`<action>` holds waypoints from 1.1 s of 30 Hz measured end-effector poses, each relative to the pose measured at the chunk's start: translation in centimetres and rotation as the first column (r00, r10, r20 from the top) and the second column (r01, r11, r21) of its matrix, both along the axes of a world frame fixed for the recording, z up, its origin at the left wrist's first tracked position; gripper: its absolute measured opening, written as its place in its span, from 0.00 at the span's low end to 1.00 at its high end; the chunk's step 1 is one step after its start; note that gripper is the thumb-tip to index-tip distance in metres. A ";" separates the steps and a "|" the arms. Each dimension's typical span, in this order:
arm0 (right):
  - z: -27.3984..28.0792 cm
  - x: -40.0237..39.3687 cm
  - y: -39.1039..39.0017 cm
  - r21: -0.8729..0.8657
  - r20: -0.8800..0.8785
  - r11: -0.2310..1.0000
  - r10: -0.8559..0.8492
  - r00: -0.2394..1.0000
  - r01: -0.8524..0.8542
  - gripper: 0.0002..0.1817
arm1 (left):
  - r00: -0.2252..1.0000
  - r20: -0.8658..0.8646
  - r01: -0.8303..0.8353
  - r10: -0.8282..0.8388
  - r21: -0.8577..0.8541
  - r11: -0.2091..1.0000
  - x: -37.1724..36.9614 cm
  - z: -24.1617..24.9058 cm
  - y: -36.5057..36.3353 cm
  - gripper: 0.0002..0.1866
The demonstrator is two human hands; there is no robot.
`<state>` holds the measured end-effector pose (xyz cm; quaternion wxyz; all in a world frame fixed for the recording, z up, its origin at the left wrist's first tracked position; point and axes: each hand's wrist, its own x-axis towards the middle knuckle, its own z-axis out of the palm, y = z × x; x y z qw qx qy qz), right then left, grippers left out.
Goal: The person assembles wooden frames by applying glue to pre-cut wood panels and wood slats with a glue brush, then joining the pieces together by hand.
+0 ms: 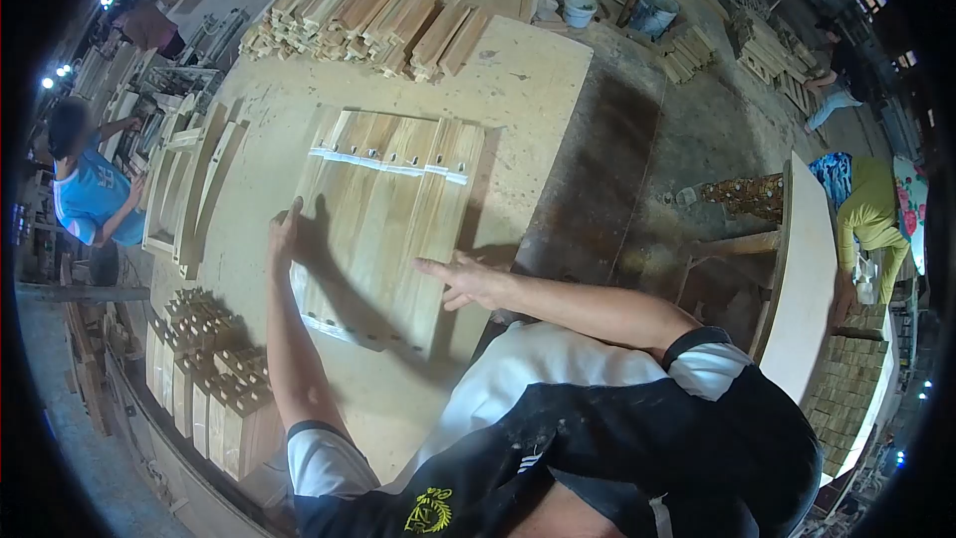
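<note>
Several pale wooden boards (373, 209) lie side by side as a flat panel on the worktable, with a white strip (383, 163) across the far part and another near the close edge. Dark holes show along the far ends. My left hand (285, 229) is at the panel's left edge, fingers close together; whether it touches or grips the wood is unclear. Over the right part of the panel my right hand (466, 280) has its fingers spread and holds nothing. Both arms cast shadows on the boards.
Wooden strips (368, 10) are piled at the table's far edge. Wooden frames (189, 184) lie left, and upright blocks with pegs (214, 389) stand near left. A person in blue (100, 189) is beyond the left side; another in yellow-green (868, 214) works at the right.
</note>
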<state>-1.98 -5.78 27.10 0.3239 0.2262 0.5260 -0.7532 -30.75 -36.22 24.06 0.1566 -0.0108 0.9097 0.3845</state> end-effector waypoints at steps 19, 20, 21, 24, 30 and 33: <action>-2.5 -22.0 32.5 0.174 -0.452 0.937 -0.198 0.870 0.303 0.16 | 0.845 -0.534 -0.036 -0.032 -0.115 0.993 26.1 2.5 29.0 0.44; -2.0 -24.7 33.1 0.187 -0.485 0.927 -0.201 0.851 0.325 0.16 | 0.846 -0.531 -0.058 -0.043 -0.173 0.983 26.7 2.2 30.2 0.45; -1.3 -27.4 33.4 0.206 -0.496 0.916 -0.205 0.844 0.343 0.18 | 0.849 -0.525 -0.080 -0.055 -0.231 0.970 27.2 2.0 31.2 0.45; -2.5 -35.9 33.6 0.289 -0.520 0.879 -0.188 0.833 0.379 0.24 | 0.865 -0.501 -0.192 -0.001 -0.334 0.923 28.1 2.2 33.0 0.47; -2.7 -41.8 32.7 0.577 -0.377 0.750 -0.108 0.920 0.324 0.32 | 0.865 -0.483 -0.388 0.134 -0.477 0.789 27.0 -0.4 30.9 0.56; -4.1 -41.4 33.1 0.396 -0.417 0.829 -0.221 0.882 0.395 0.27 | 0.898 -0.420 -0.385 0.134 -0.598 0.703 25.5 -1.9 29.2 0.61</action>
